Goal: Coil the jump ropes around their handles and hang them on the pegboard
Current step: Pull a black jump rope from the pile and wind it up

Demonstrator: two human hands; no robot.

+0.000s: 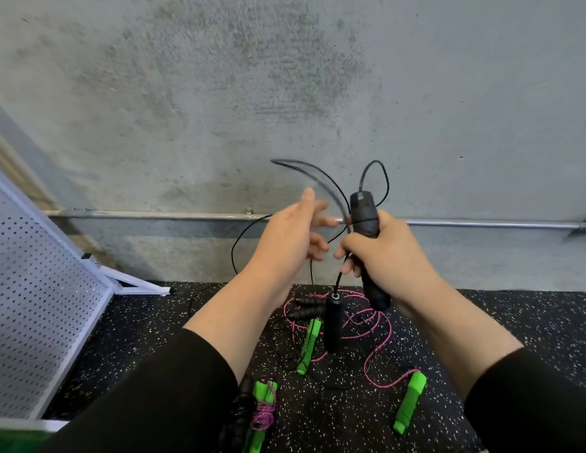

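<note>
Right hand point(388, 253) grips the black handle point(367, 230) upright, above the floor point(481, 322) — 1 loop of black rope point(378, 181) wrapped on it. Left hand's point(290, 238) blurred grip: cannot tell. Pegboard point(40, 305) leans left.

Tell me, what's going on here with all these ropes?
A person is winding a black jump rope around its handles. The right hand grips one black handle, which already carries a turn of rope, while the second handle dangles just below. The left hand is a blur beside the handle, with the rope looping past it. On the speckled floor lie a loose pink rope with green handles and a bundled pink one. The white pegboard stands at the left.
</note>
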